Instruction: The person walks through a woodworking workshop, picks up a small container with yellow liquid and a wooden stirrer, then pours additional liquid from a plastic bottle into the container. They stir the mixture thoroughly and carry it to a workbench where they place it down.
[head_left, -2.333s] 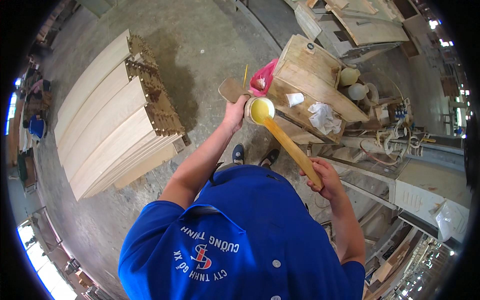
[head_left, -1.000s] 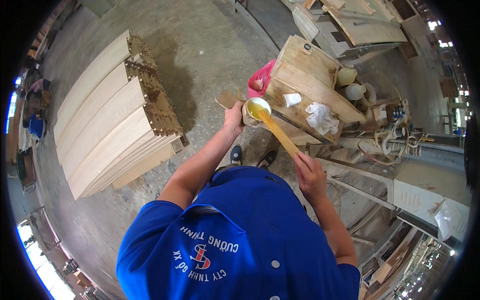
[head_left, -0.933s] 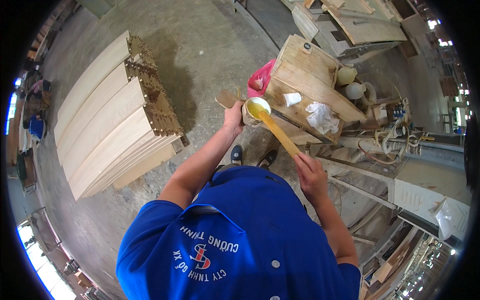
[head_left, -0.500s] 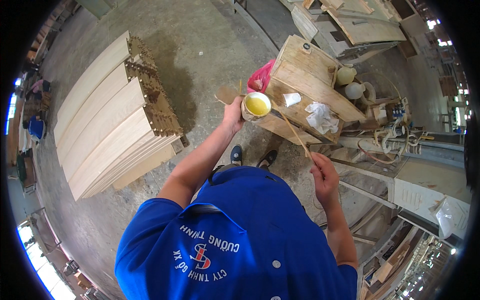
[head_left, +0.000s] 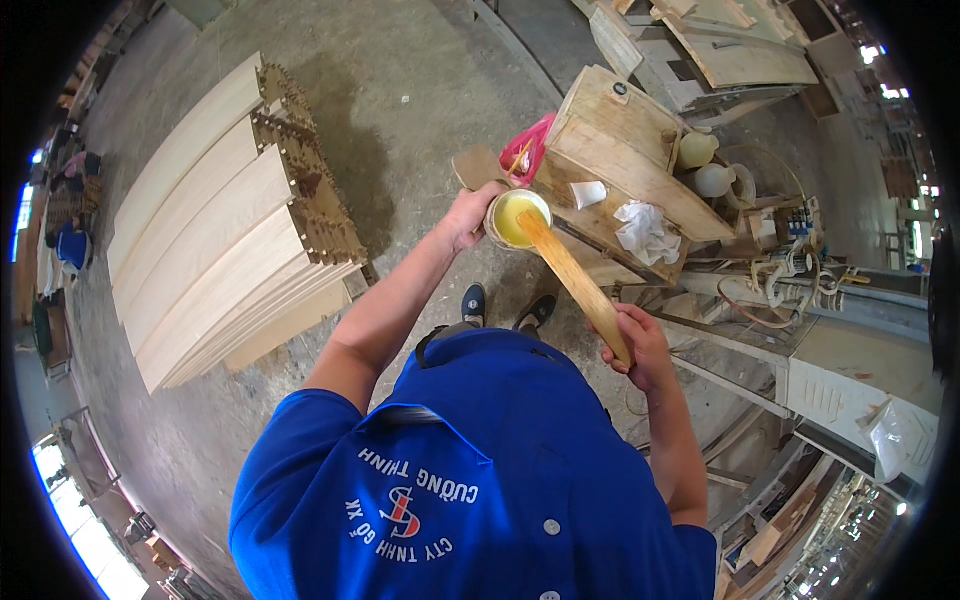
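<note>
Bearing white lettering around a red-and-white emblem [head_left: 403,512] on its chest, the blue shirt [head_left: 510,430] fills the near view. Beyond it, the right hand [head_left: 640,345] is clamped on the lower end of a flat wooden stick [head_left: 575,275], whose other end sits inside a round container [head_left: 497,230] of yellow liquid [head_left: 510,214]. The left hand [head_left: 473,214] is closed around that container's side, above the floor; a flat brown piece [head_left: 477,167] juts out past it. Dark shoes [head_left: 474,303] stand on a scuffed grey concrete floor [head_left: 400,130]. Ahead to the right, a stained wooden stand [head_left: 620,115] bears a white cup [head_left: 589,194] and crumpled white material [head_left: 647,235], a pink bag [head_left: 527,150] beside it. Curved pale boards [head_left: 215,225] lie stacked leftward; bright windows [head_left: 75,500] edge the workshop.
</note>
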